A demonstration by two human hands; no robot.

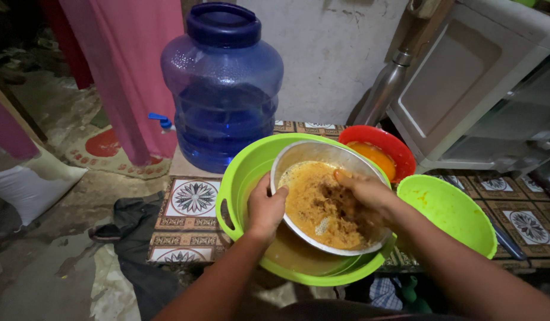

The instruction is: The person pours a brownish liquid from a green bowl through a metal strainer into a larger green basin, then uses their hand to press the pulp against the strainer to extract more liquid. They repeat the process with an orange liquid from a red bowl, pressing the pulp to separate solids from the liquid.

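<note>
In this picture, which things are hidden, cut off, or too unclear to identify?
Head view only:
- Right hand: its fingertips are blurred and sunk in the wet orange shreds, so the grip is unclear.
- Metal bowl: held at its rim by the left hand; it hides most of the large green basin below.
- Red bowl: partly hidden behind the metal bowl.
- Metal flask: top cut off by the upper edge.

Dim room, light falling from above at twelve o'clock; corners sink into shadow, edges bow outward, the stirring hand blurs.
</note>
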